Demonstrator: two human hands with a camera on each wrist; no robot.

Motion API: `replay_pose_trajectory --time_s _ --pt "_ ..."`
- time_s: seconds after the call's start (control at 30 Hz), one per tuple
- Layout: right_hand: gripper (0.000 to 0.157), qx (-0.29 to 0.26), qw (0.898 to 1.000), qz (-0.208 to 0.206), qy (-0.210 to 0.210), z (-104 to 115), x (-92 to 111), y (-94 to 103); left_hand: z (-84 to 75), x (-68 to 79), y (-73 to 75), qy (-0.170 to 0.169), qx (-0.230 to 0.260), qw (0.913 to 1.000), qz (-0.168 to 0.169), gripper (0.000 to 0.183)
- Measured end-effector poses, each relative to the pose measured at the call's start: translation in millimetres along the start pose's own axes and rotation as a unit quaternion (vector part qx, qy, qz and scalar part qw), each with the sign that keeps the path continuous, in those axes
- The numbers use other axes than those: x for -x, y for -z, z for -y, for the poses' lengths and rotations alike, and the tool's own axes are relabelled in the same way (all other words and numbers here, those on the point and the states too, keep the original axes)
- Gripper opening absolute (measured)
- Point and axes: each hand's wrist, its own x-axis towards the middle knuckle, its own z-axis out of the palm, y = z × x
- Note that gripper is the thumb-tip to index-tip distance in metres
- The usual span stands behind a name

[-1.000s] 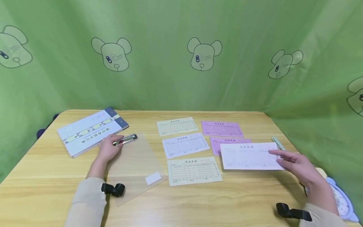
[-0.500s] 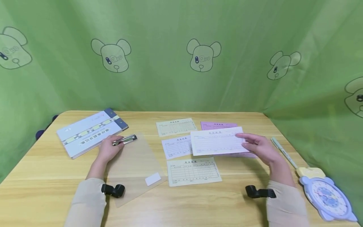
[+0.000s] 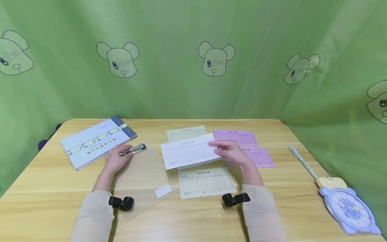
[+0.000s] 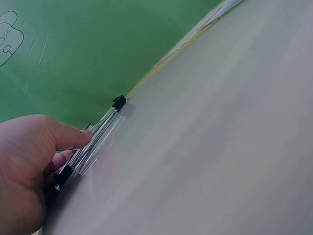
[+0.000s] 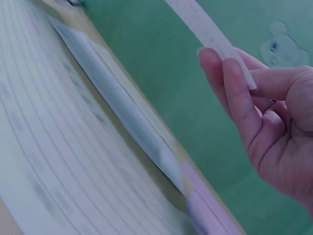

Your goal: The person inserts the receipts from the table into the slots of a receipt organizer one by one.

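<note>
My left hand [image 3: 116, 158] grips the metal clip [image 3: 133, 149] of a clear clipboard [image 3: 142, 188]; its thumb presses on the clip [image 4: 98, 137] in the left wrist view. Between the thumb and fingers of my right hand [image 3: 231, 153] is the right edge of a white printed form [image 3: 184, 153], raised above the table. The held form hides most of another white form and part of a pale green form [image 3: 181, 133] at the back. Nearer to me lies a second pale green form [image 3: 207, 185]. Two pink forms [image 3: 237, 137] lie to the right, one partly behind my right hand.
A blue-and-white account book [image 3: 96, 141] lies at the back left, close to the left hand. Toward the right edge are a capped pen [image 3: 302, 161] and a blue toy clock [image 3: 352, 210]. A green curtain [image 3: 169, 90] hangs behind the wooden table [image 3: 196, 222].
My right hand has carried the white form leftward from the right side, past the pink forms, to over the middle forms. The left hand has stayed on the clip.
</note>
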Motion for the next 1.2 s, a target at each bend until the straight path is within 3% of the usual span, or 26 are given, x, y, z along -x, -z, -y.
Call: replay_pose_trajectory --time_s 0.23,0.47,0.7,0.9,1.2 --pt "0.025 -0.035 0.999 0.028 -0.011 8.8 -23.4 -51.4 -2.4 1.0 0.8 0.0 0.003 1.0 0.0 0.035" --pt "0.021 -0.037 0.996 0.053 -0.054 9.8 -36.6 -94.4 -2.9 0.6 0.3 0.002 -0.003 1.0 -0.006 0.033" --pt "0.024 -0.061 0.991 0.079 -0.089 11.3 -47.2 -119.5 -4.1 0.1 1.1 0.015 -0.003 0.9999 0.006 0.034" --pt "0.028 -0.016 0.992 0.097 -0.085 17.0 -55.2 -142.2 -7.4 -0.1 3.4 0.022 -0.002 0.9997 0.014 0.035" --pt "0.029 -0.015 0.994 0.06 -0.087 17.7 -58.9 -163.8 -9.7 -1.5 0.8 0.034 -0.006 0.9993 0.009 0.035"
